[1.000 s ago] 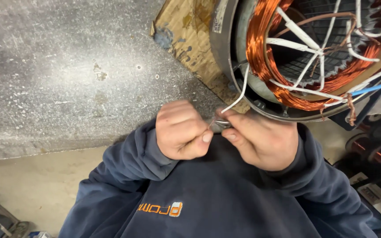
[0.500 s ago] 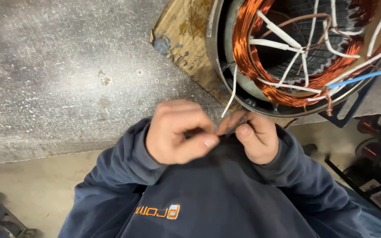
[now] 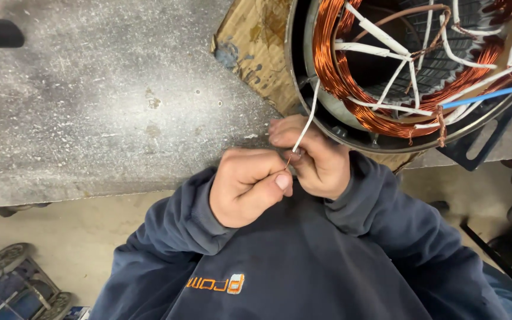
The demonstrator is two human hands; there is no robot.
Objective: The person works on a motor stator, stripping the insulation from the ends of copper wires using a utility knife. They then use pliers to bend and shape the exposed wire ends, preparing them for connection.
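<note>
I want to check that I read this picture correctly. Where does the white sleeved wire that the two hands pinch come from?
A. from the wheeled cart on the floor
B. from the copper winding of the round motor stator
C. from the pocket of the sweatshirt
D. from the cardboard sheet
B: the white sleeved wire runs up from between the left hand and right hand over the stator's rim into the copper winding.

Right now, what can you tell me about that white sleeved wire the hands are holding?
The white sleeved wire is thin, flexible tubing, plastic or fabric by its look. It hangs from the copper winding over the motor housing rim. A short bare copper end shows at its tip. The left hand and right hand pinch it there.
</note>
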